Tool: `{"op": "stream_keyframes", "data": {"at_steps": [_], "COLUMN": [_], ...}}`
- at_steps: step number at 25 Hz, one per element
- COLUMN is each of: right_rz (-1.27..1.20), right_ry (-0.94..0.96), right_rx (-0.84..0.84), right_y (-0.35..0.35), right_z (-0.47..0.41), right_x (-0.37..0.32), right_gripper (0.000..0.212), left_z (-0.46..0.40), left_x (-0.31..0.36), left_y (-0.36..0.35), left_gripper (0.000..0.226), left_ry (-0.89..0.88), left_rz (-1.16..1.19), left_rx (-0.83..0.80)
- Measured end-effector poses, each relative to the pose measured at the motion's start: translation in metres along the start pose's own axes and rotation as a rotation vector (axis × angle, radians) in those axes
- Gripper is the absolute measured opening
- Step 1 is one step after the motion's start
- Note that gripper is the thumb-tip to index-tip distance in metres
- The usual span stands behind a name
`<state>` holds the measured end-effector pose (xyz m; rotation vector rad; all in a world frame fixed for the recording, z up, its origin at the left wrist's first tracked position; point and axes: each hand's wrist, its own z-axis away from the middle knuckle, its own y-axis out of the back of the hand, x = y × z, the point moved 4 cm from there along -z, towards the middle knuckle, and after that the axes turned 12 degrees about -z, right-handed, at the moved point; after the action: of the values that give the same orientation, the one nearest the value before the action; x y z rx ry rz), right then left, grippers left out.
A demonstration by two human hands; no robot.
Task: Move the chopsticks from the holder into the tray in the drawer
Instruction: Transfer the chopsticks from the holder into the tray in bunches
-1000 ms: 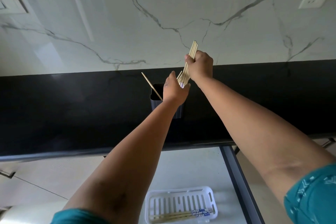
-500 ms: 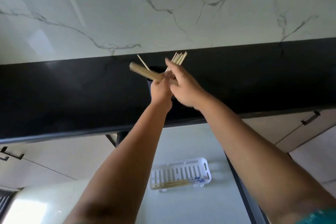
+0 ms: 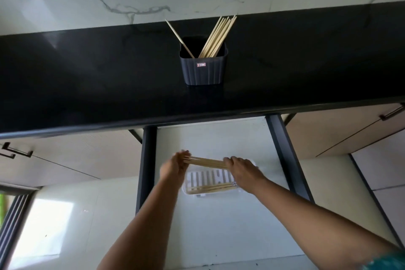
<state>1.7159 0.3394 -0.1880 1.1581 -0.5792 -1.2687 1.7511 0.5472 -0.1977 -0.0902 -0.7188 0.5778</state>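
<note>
Here, left hand (image 3: 175, 165) and right hand (image 3: 240, 169) grip a chopstick bundle (image 3: 207, 162) over the half-hidden tray (image 3: 198, 192).

Two hands are out over the drawer, the left hand (image 3: 175, 165) and the right hand (image 3: 242, 170), with one bundle of chopsticks (image 3: 207, 162) between them; its sticks blur together past counting. Just below them lies one white tray (image 3: 219, 193) with a few chopsticks (image 3: 213, 188). Well above the hands stands one dark holder (image 3: 203, 70): one lone stick (image 3: 178, 37), plus a fan of roughly eight (image 3: 217, 38).
</note>
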Motion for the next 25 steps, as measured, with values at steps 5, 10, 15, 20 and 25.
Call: {"op": "stream_keyframes", "data": {"at_steps": [5, 10, 15, 20, 25], "right_rz": [0.048, 0.067, 0.02, 0.023, -0.017], "right_ry": [-0.058, -0.081, -0.027, -0.046, -0.033], "right_rx": [-0.167, -0.222, -0.162, -0.206, -0.197], "right_y": [-0.028, -0.04, -0.038, -0.042, -0.034], "right_z": [-0.001, -0.03, -0.035, -0.038, -0.039], "right_x": [0.018, 0.008, 0.007, 0.003, 0.004], "right_gripper": [0.041, 0.048, 0.036, 0.041, 0.054], "left_z": [-0.008, -0.007, -0.014, -0.013, -0.014], "left_x": [-0.008, -0.053, -0.047, -0.051, -0.051], "left_y": [0.054, 0.046, 0.053, 0.056, 0.059], "left_gripper": [0.031, 0.036, 0.026, 0.026, 0.026], "left_ry": [-0.028, -0.086, -0.141, -0.195, -0.242], "left_rz": [-0.583, -1.136, -1.257, -1.226, -1.291], "left_rx": [0.24, 0.231, 0.28, 0.231, 0.201]}}
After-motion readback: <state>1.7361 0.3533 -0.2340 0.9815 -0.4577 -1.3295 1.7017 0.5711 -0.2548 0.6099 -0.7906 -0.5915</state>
